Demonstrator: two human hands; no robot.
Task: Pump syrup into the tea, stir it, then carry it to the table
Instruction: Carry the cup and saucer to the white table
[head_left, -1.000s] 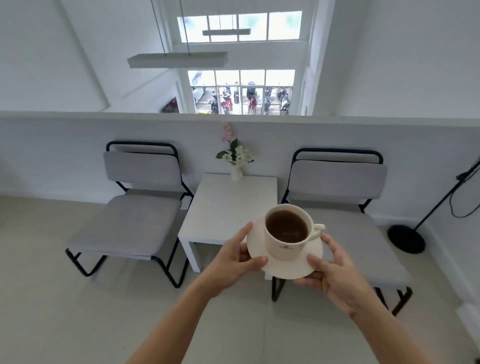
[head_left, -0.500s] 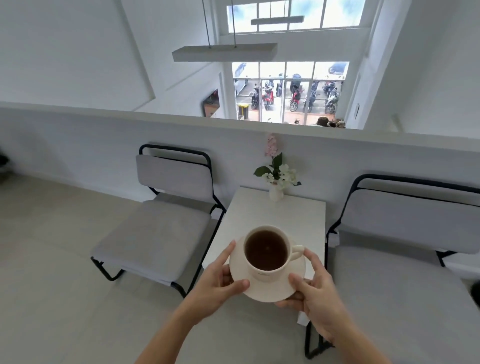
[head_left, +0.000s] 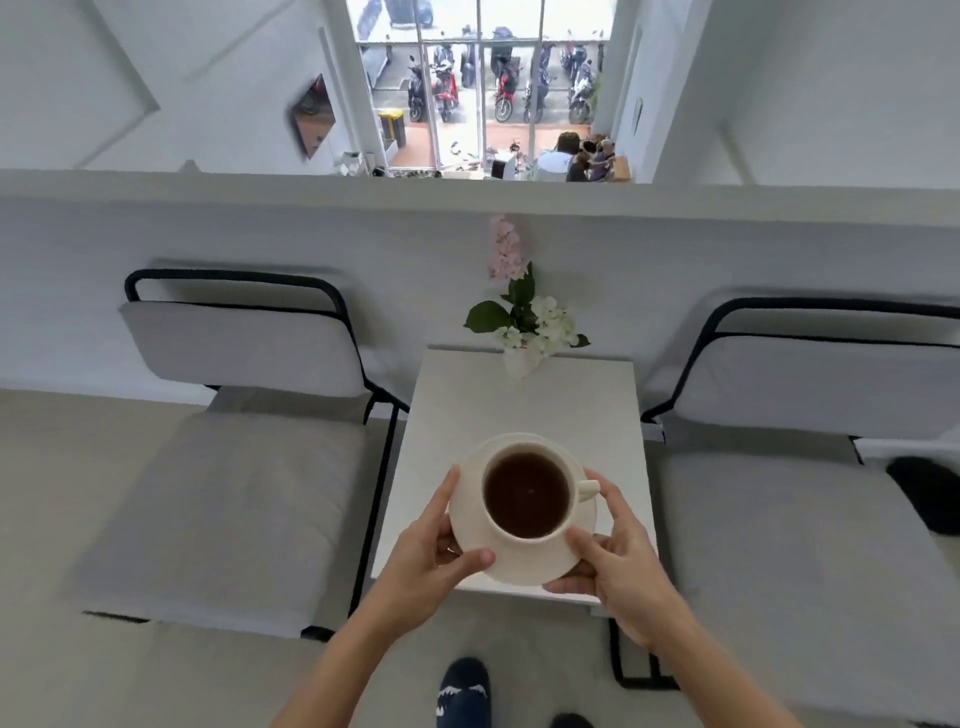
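Left hand: forearm reaching in from near left, thumb laid along top, fingers curled beneath, clamped on saucer rim. Right hand: forearm from near right, thumb on top, fingers under opposite rim, likewise gripping.

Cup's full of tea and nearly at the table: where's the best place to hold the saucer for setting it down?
By the saucer rim, from both sides, as the left hand and right hand do now. The cup is full and its handle points right, so opposite edge grips probably keep it level.
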